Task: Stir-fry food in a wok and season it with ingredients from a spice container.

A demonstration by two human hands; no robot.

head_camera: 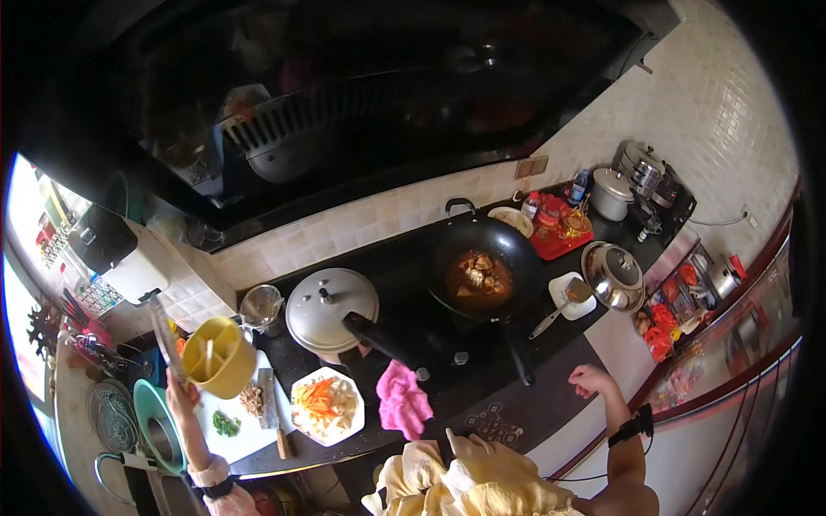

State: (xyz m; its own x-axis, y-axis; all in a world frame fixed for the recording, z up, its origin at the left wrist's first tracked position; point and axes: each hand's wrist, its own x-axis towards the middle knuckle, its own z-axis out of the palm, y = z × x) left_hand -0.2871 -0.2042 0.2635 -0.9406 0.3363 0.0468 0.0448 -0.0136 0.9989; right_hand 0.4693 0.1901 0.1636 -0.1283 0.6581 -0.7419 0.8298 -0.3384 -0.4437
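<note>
My left hand grips a yellow round container with inner dividers, lifted above a white cutting board. A long, flat greyish piece stands along its side, perhaps a raised lid. On the board lie chopped greens, brown chopped bits and a cleaver with a wooden handle. My right hand hangs over the counter's right front with its fingers curled and nothing visible in them. Behind it, a black wok holds pieces of food in reddish-brown sauce.
A pressure cooker points its black handle toward the wok. Shredded vegetables fill a white plate beside a pink cloth. A spatula rests on a white dish near a steel lid. A dark range hood hangs overhead.
</note>
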